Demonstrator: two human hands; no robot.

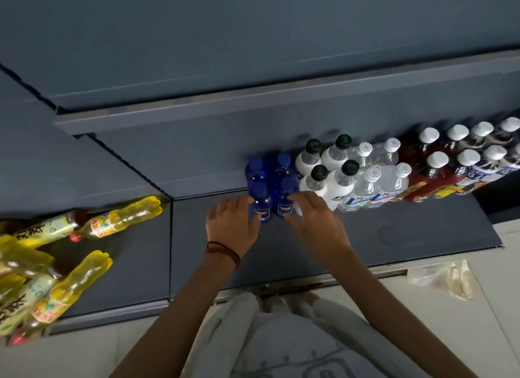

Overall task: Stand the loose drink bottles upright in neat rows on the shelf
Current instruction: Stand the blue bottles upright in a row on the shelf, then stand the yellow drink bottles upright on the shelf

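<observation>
Low dark grey shelf [394, 237] with a bare front strip. Upper shelf [253, 104] overhangs it, and pale tile floor [492, 307] runs below.

A crumpled plastic bag [447, 276] lies on the floor by the shelf's right corner; can't tell what's in it.

At the back, standing two deep, left to right: blue bottles [284, 177], white bottles [329, 169] with dark caps, clear bottles [377, 172] with white caps, then dark bottles [450, 163] with white caps.

Loose yellow bottles [84, 279] lie on their sides in a pile at the far left, well apart from the rows.

My left hand [230, 222] and right hand [315, 220] flank the front blue pair. Fingers are loosely spread, against the bottle sides or just beside them, not wrapped round anything. Beaded bracelet [225, 252] on my left wrist.
</observation>
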